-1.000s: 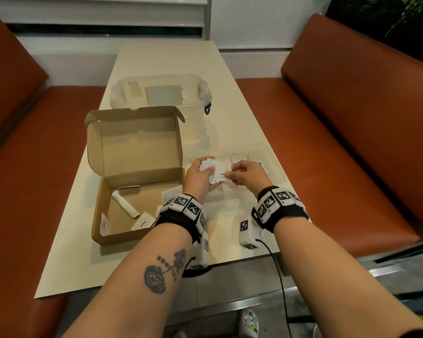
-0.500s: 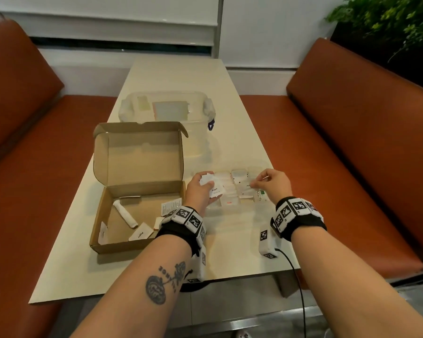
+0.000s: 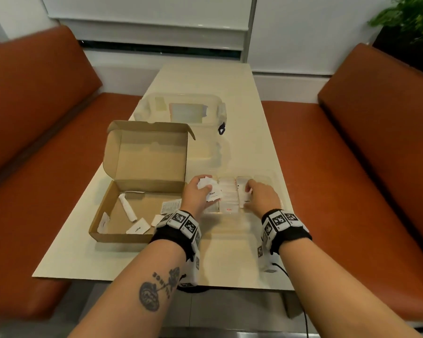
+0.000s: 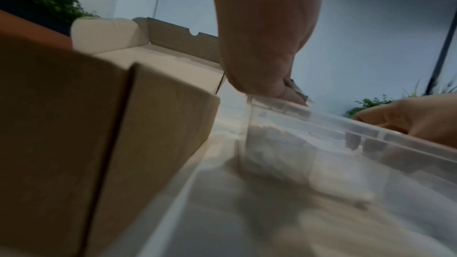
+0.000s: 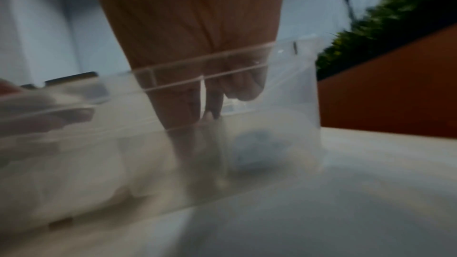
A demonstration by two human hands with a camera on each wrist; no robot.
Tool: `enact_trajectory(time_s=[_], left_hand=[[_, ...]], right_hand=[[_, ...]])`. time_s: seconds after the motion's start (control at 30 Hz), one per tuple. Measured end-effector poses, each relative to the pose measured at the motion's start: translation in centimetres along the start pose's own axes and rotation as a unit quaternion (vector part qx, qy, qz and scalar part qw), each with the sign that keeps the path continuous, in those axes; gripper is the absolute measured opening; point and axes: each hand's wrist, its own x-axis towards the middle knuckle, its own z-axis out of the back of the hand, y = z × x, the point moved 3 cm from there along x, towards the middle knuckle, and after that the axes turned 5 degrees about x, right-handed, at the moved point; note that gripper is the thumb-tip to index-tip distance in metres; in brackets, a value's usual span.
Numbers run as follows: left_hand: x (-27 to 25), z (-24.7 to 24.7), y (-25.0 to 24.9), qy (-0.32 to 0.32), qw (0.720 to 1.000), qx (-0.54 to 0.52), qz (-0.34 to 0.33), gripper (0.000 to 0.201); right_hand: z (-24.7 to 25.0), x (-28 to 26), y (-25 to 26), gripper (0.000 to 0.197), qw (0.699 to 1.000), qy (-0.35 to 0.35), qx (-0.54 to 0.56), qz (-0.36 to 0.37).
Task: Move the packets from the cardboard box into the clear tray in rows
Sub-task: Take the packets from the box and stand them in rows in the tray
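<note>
Two containers are setting my geometry: the cardboard box (image 3: 122, 211), sitting open on the cream table (image 3: 259, 147) to my left, and the clear tray (image 3: 270, 175), lying just beside the box's right wall, directly under both hands. I am reading the tray as running left to right across me, with rows of white packets lying side by side along that long axis. My left hand (image 3: 197, 195) is hovering over the tray's left end, fingers curled round a loose bundle of packets (image 3: 209, 189) and gripping them, so the supply is sitting to the left of the row I am filling. My right hand (image 3: 260, 197) is reaching down into the tray near its right half, fingertips on a packet in the row (image 3: 242, 191); the right wrist view is showing the fingers (image 5: 212, 105) pointing down behind the clear wall, but it is too blurred for me to tell whether they are pinching or only pressing. I am judging that the next feed is running from left hand to right, rightward along the tray. A few packets (image 3: 137, 228) and a rolled white wrapper (image 3: 127, 211) are lying on the box floor, nearer my left hand, which I would send back for them.
</note>
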Motion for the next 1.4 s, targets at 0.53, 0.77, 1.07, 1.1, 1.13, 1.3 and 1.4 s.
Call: enact_trajectory(time_s=[0.53,0.77,1.07,1.1,1.13,1.3,1.4], left_hand=[[-0.06,-0.14,0.14,-0.037,0.999,-0.002,-0.002,0.025],[-0.06,-0.16,-0.12,-0.015,1.0,-0.004,0.009,0.026],[-0.31,0.39,0.23,0.004,1.0,-0.005,0.018,0.024],[-0.31,0.47,0.22,0.007,1.0,-0.009,0.02,0.024],[-0.32,0.52,0.2,0.01,1.0,-0.012,0.022,0.024],[-0.24,0.57,0.19,0.017,1.0,-0.005,0.026,0.024],[-0.04,0.57,0.27,0.022,0.999,0.014,0.023,0.026]], right_hand=[[-0.07,0.81,-0.67,0.018,0.993,0.029,-0.083,0.073],[-0.24,1.01,-0.32,0.019,0.995,0.017,-0.086,0.057],[-0.53,1.15,-0.43,0.015,0.998,0.004,-0.053,0.033],[-0.53,1.16,-0.49,0.015,0.998,0.004,-0.052,0.031],[-0.52,1.16,-0.51,0.014,0.998,0.005,-0.051,0.029],[-0.56,1.14,-0.51,0.014,0.998,0.01,-0.056,0.025],[-0.55,1.26,-0.54,0.013,0.998,0.021,-0.052,0.025]])
